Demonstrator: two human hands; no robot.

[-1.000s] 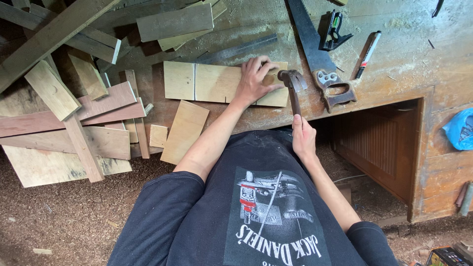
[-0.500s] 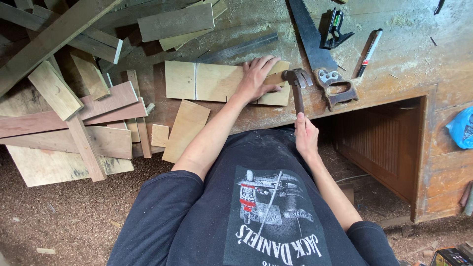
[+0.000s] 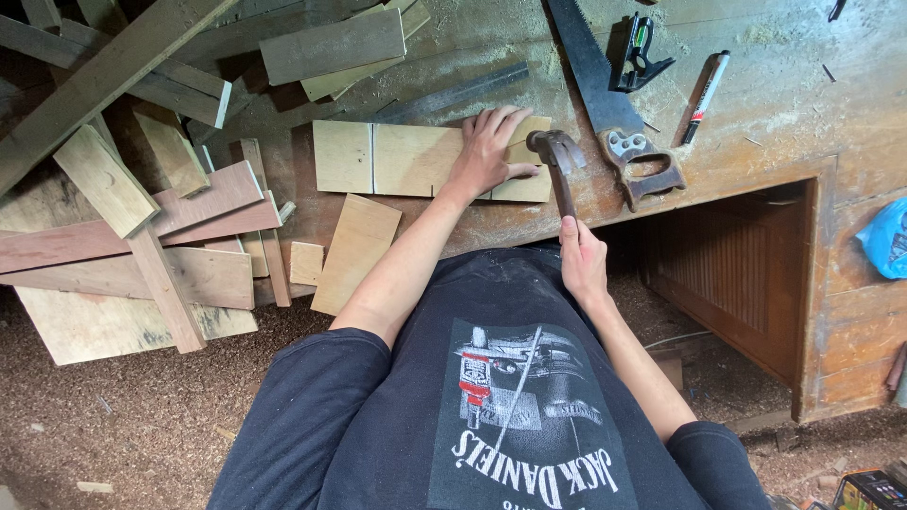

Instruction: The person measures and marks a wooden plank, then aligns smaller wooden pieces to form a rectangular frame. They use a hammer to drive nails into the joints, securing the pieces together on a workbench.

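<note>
Two hands set: left hand [image 3: 489, 151] pins pale plywood board [image 3: 416, 159] flat; right hand [image 3: 581, 260] clenches dark claw hammer [image 3: 557, 156] handle. Keep fingers clear of the head.

Blue bag [image 3: 888, 238] cut off at right edge; board [image 3: 430, 161] partly under left hand [image 3: 489, 151].

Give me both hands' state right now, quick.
Left hand: open, flat on the pale rectangular plywood board.
Right hand: closed on the handle of the dark metal claw hammer.
</note>
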